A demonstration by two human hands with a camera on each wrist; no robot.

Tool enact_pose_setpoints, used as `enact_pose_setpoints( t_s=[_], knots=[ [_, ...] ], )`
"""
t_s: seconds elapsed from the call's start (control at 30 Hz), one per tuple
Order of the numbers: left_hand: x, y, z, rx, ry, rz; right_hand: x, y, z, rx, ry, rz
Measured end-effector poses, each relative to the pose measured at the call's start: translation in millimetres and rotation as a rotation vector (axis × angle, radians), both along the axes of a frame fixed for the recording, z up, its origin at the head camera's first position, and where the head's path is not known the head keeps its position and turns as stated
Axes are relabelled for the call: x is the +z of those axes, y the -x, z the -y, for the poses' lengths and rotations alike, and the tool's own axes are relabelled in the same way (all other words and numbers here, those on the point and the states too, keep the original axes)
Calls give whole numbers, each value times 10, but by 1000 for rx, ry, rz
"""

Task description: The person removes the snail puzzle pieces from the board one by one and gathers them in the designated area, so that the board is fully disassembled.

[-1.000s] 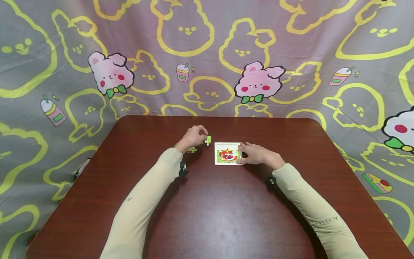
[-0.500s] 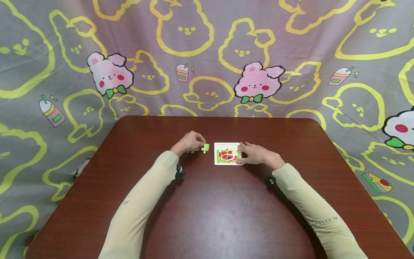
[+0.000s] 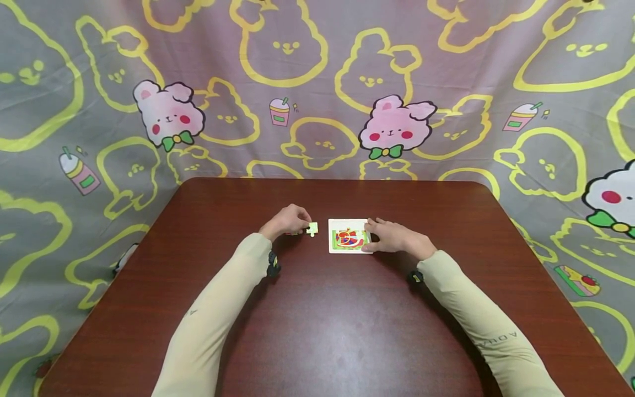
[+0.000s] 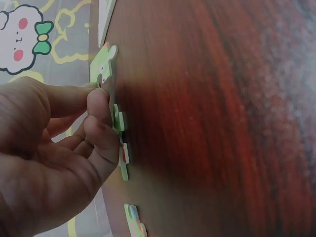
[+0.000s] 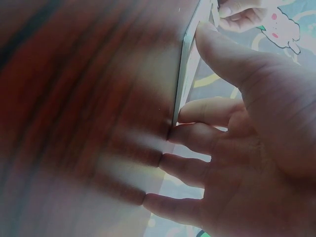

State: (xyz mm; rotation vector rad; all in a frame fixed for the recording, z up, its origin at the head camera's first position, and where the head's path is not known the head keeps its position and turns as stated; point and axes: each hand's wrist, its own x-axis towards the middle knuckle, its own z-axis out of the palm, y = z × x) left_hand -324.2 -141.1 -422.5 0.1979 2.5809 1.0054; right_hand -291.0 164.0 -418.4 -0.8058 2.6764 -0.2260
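My left hand pinches a green jigsaw piece between thumb and forefinger, low over the table. In the left wrist view that jigsaw piece stands out past the fingertips. Several more puzzle pieces lie on the table beneath and behind this hand, mostly hidden in the head view. To the right, a white-framed puzzle tray holds a red, blue and green picture. Spread fingers of my right hand rest at the tray's right end, the thumb on its near corner and the other fingertips on the table.
A dark reddish-brown table carries everything. Behind it hangs a grey curtain with cartoon animals. A dark strap-on device sits at the left wrist, another device at the right.
My left hand has moved a little left and toward me with the jigsaw piece, which has turned in its fingers and shows a paler green. My right hand and the tray have stayed put.
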Motion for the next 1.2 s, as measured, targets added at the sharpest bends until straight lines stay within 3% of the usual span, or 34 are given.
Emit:
enact_pose_setpoints(
  t_s=[0.37, 0.57, 0.77, 1.0, 1.2],
  knots=[
    [3, -2, 22, 3, 24, -57, 11, -6, 11, -7, 0, 15],
    [17, -57, 12, 10, -25, -88, -6, -9, 5, -13, 1, 19],
    [26, -93, -55, 17, -69, -84, -2, -12, 7, -20, -4, 19],
    [5, -122, -176, -26, -83, -161, 4, -10, 6, -15, 8, 17],
    [-30, -140, -295, -46, -100, -176, -2, -8, 7, -19, 13, 23]
  ],
)
